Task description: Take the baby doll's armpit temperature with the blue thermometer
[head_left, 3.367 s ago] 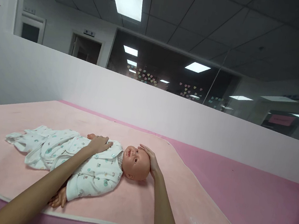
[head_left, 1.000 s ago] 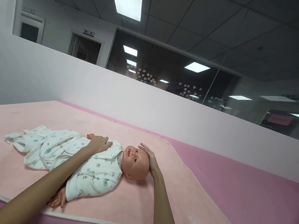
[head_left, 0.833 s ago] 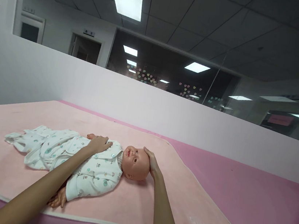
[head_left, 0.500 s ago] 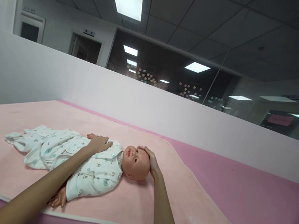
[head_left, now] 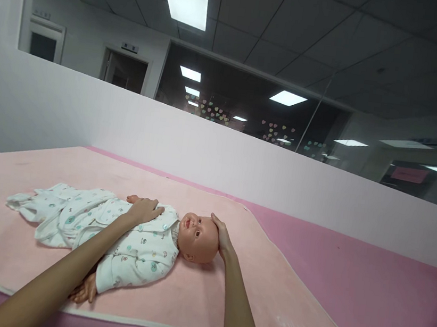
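A baby doll (head_left: 198, 238) lies on its back on a pale pink mat (head_left: 199, 306), its head toward the right. It wears a white patterned outfit (head_left: 142, 250). My left hand (head_left: 144, 211) rests open on the doll's chest, fingers lying flat on the cloth. Against the top of the doll's bald head is my right hand (head_left: 223, 236), open and cupped round it; part of its palm and fingers is hidden behind the head. One doll hand (head_left: 86, 290) shows below my left forearm, the other (head_left: 133, 198) beyond my left hand.
The mat lies over a darker pink surface (head_left: 330, 258) that shows on the right. Behind it stands a low white wall (head_left: 204, 151) with glass above, heart stickers (head_left: 217, 114) and lit ceiling panels.
The fingers of my right hand have drawn back slightly from the doll's forehead toward the crown. My left hand and the doll have stayed in place.
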A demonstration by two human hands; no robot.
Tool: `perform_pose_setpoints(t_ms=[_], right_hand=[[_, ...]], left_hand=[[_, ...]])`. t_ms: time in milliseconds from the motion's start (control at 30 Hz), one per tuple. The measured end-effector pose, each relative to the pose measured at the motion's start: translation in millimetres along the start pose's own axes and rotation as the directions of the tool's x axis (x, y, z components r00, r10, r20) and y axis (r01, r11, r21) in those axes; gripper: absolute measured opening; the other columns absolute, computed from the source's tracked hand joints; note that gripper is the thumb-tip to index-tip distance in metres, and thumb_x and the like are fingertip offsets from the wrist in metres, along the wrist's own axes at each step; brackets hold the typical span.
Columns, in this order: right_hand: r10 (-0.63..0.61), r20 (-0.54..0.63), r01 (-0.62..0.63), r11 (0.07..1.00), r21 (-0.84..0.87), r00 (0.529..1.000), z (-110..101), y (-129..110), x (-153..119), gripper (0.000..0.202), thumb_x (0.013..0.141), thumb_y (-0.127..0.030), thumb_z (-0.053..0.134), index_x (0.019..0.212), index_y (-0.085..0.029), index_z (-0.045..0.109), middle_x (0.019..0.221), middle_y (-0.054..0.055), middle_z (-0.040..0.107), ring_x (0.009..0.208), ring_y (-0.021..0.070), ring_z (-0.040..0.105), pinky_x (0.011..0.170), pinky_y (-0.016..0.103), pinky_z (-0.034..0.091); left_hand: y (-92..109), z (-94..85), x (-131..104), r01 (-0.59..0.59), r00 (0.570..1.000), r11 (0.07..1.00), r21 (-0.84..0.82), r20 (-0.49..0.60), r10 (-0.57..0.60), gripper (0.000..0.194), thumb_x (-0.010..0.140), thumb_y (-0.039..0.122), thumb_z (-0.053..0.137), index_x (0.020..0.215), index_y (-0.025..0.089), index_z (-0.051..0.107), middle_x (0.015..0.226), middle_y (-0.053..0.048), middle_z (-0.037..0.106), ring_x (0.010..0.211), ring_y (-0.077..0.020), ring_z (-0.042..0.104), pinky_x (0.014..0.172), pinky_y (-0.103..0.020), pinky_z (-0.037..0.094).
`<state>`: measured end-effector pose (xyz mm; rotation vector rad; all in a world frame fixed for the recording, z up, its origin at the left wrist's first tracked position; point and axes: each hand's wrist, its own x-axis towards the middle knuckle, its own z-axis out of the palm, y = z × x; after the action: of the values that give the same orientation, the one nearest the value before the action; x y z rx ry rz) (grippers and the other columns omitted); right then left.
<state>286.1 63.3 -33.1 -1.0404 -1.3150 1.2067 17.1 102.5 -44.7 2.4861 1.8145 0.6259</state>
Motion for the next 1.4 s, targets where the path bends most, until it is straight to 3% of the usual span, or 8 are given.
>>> perform_pose_setpoints(t_ms=[267,467,600,800,933,1100,1267,1400], right_hand=[[-0.147,-0.079,0.148,0.989,0.002,0.986,-5.7,8.8,11.2,0.045,0.068,-0.047,0.061,0.107,-0.024,0.062,0.118,0.003,0.059,0.119,0.0208,0.045,0.102,0.035,0.033],[-0.052,-0.019,0.051,0.997,-0.055,0.998,-2.4,2.4,5.0,0.05,0.071,-0.057,0.053,0.102,-0.019,0.065,0.116,0.006,0.059,0.114,0.0256,0.05,0.1,0.04,0.035],[-0.085,-0.046,0.082,0.994,-0.066,0.995,-1.4,1.6,3.9,0.049,0.071,-0.057,0.054,0.102,-0.021,0.065,0.125,0.003,0.054,0.12,0.0243,0.044,0.101,0.037,0.034],[-0.092,-0.078,0.094,0.995,0.021,0.993,-3.8,7.3,9.8,0.055,0.069,-0.051,0.058,0.117,-0.023,0.055,0.113,0.006,0.061,0.113,0.0224,0.051,0.099,0.037,0.036],[-0.106,-0.105,0.108,0.994,0.013,0.989,-5.9,9.4,10.7,0.05,0.07,-0.049,0.059,0.112,-0.024,0.057,0.115,0.004,0.06,0.115,0.0213,0.05,0.098,0.034,0.037],[-0.021,-0.016,0.021,1.0,-0.001,1.0,-3.3,5.8,3.9,0.044,0.069,-0.056,0.056,0.077,-0.014,0.066,0.087,0.008,0.069,0.091,0.0264,0.062,0.081,0.035,0.046],[-0.064,-0.03,0.064,0.998,0.008,0.997,5.1,0.7,1.7,0.043,0.069,-0.053,0.057,0.088,-0.016,0.067,0.098,0.007,0.067,0.097,0.0245,0.059,0.088,0.035,0.044],[-0.308,-0.248,0.275,0.948,-0.158,0.918,4.9,-6.1,1.5,0.03,0.066,-0.044,0.058,0.08,-0.018,0.065,0.092,0.008,0.067,0.093,0.0248,0.058,0.09,0.039,0.042]], left_hand=[[0.7,-0.2,-0.6,0.0,1.0,1.0,0.004,-0.006,0.0,0.045,0.084,0.044,0.028,0.088,0.012,0.059,0.09,-0.017,0.066,0.091,-0.0317,0.058,0.082,-0.044,0.036],[-1.7,1.2,0.0,-0.02,1.0,1.0,-0.008,0.002,0.02,0.045,0.085,0.045,0.029,0.09,0.013,0.059,0.095,-0.016,0.065,0.094,-0.031,0.057,0.083,-0.043,0.036],[-3.7,3.3,0.0,-0.022,1.0,0.999,-0.045,0.01,0.022,0.044,0.085,0.047,0.029,0.095,0.015,0.058,0.1,-0.014,0.065,0.098,-0.0304,0.056,0.086,-0.043,0.035],[-7.8,5.4,3.3,-0.041,0.999,0.992,-0.116,0.013,0.043,0.048,0.083,0.05,0.032,0.101,0.014,0.059,0.104,-0.015,0.064,0.101,-0.032,0.055,0.089,-0.046,0.034],[-10.0,-7.7,-1.8,-0.001,0.988,0.862,-0.507,0.135,0.08,0.053,0.076,0.052,0.045,0.12,0.022,0.053,0.128,-0.007,0.052,0.118,-0.0284,0.045,0.096,-0.039,0.034],[-8.5,-31.5,-24.1,-0.042,0.928,0.587,-0.809,0.186,0.323,0.054,0.074,0.044,0.054,0.125,0.027,0.05,0.135,-0.001,0.044,0.126,-0.0224,0.037,0.101,-0.031,0.032],[-6.1,-34.1,-35.9,-0.201,0.863,0.625,-0.754,0.166,0.478,0.061,0.059,0.037,0.073,0.117,0.031,0.057,0.14,0.001,0.037,0.131,-0.0241,0.029,0.108,-0.034,0.023],[-3.3,-25.7,-34.7,-0.177,0.913,0.631,-0.756,0.113,0.391,0.04,0.06,0.039,0.072,0.099,0.027,0.068,0.134,-0.002,0.045,0.124,-0.0253,0.038,0.103,-0.033,0.031]])
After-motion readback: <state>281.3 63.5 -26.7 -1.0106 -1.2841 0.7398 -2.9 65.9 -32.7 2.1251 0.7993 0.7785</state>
